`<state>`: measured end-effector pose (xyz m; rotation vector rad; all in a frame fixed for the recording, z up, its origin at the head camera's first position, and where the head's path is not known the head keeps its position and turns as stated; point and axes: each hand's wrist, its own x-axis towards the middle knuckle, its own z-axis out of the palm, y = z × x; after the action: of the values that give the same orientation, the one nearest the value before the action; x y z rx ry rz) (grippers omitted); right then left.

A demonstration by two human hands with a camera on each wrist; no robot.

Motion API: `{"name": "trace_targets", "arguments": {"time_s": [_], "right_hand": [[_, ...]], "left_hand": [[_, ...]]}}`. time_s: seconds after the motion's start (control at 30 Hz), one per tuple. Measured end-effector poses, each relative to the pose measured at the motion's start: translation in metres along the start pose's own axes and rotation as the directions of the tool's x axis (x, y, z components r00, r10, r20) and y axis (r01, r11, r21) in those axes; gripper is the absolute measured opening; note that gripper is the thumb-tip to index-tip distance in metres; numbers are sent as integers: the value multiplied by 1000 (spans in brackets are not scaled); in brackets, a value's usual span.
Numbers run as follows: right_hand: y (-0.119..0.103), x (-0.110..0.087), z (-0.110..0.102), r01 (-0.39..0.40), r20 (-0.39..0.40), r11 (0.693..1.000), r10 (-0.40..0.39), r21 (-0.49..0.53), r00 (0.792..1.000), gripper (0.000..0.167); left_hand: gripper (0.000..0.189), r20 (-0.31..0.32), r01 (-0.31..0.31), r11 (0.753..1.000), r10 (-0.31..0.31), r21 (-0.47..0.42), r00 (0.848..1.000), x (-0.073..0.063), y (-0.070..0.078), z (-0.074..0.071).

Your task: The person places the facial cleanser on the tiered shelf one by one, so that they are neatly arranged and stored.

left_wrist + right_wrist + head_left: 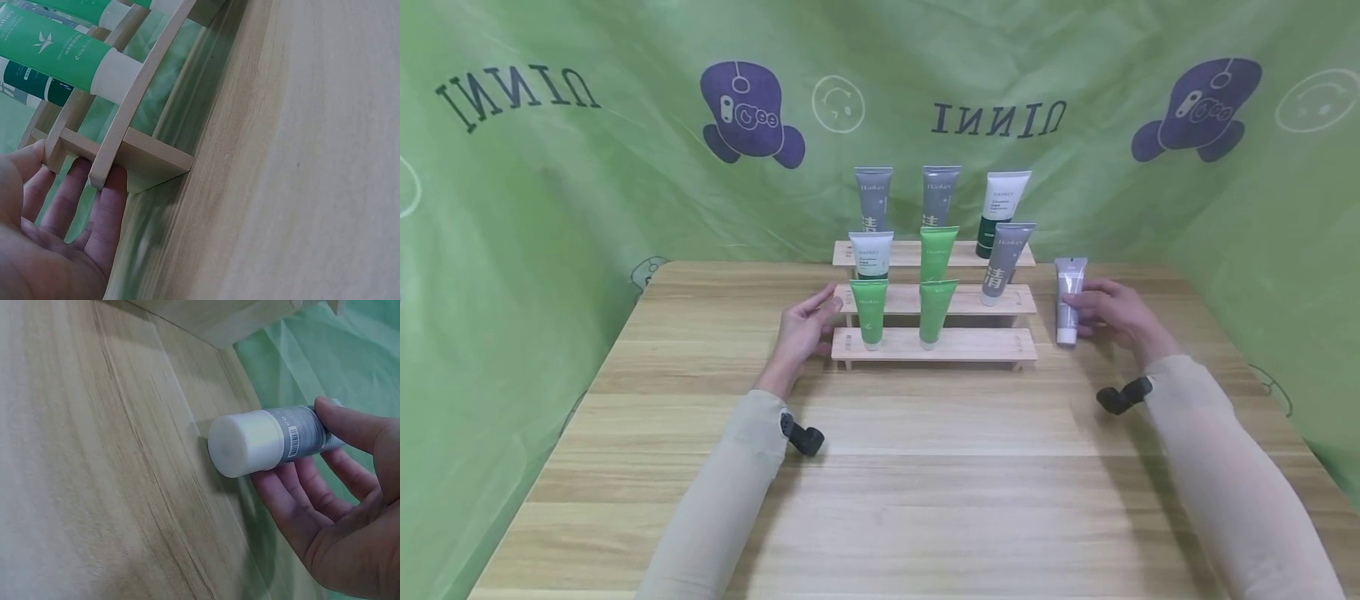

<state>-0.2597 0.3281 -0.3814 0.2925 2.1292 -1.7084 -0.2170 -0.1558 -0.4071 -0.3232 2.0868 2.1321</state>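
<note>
My right hand (1120, 315) holds a grey squeeze tube (1067, 304) just right of the wooden tiered rack (970, 342). In the right wrist view the thumb lies on one side of the tube (297, 434) and fingers on the other, its white cap pointing away from the palm. My left hand (801, 333) grips the rack's left end, thumb and fingertips on the ends of its shelves (119, 134). Two green tubes (870, 312) stand on the front shelf. The middle shelf bears a white tube (872, 254), a green tube (937, 252) and a tilted grey tube (1006, 260).
On the top shelf are two grey tubes (872, 200) and a white and dark green tube (1002, 208). The rack stands toward the back of a wood-grain table (925, 500). A green printed cloth (625, 183) hangs behind and at both sides.
</note>
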Motion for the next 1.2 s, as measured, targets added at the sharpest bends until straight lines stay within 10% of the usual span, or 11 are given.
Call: {"name": "trace_targets", "arguments": {"time_s": [0.27, 0.5, 1.2], "right_hand": [[5, -16, 9, 72, -42, 997, -72, 7, 997, 44], [11, -29, 17, 134, -75, 991, -131, 28, 989, 59], [22, -76, 39, 338, -109, 925, -323, 176, 940, 38]], "left_hand": [[54, 1, -11, 1000, 11, 5, 1000, 0, -1, 0], [54, 3, 5, 1000, -5, 7, 1000, 0, 0, 1], [54, -5, 8, 1000, -8, 18, 1000, -1, 0, 1]]}}
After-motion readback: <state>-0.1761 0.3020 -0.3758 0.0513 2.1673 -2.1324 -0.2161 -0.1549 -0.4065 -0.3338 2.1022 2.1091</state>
